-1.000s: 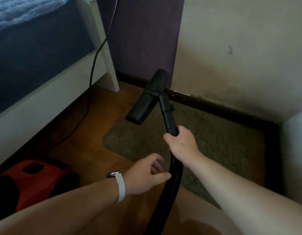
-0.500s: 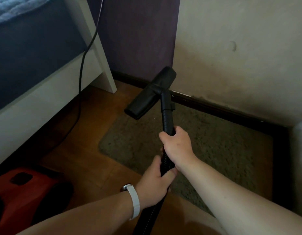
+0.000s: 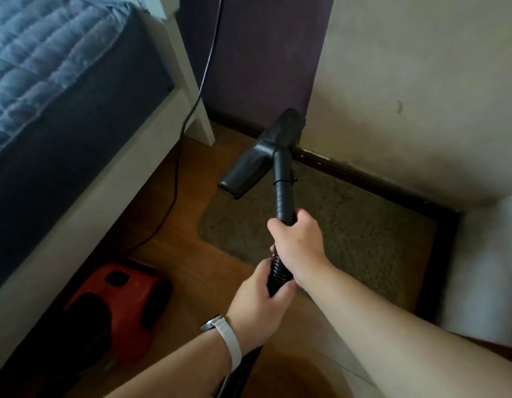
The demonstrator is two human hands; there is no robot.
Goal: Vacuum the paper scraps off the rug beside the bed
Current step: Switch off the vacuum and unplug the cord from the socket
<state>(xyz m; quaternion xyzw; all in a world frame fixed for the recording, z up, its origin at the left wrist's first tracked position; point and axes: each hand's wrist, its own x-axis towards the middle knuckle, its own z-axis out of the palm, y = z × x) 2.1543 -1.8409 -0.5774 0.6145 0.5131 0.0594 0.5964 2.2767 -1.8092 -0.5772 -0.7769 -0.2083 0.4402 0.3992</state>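
Where your right hand (image 3: pixel 299 242) grips: black wand (image 3: pixel 283 193), fingers wrapped.
Left hand (image 3: pixel 257 305): curled round ribbed hose (image 3: pixel 277 275).
Nozzle (image 3: pixel 257 165): tilted, at rug (image 3: pixel 349 234) far edge.

No writing, brand, number or sign can be read anywhere in the view. The red vacuum cleaner (image 3: pixel 117 285), the black nozzle (image 3: pixel 249 168) and the watch (image 3: pixel 211 323) are too dim and blurred for any marking on them to be made out.
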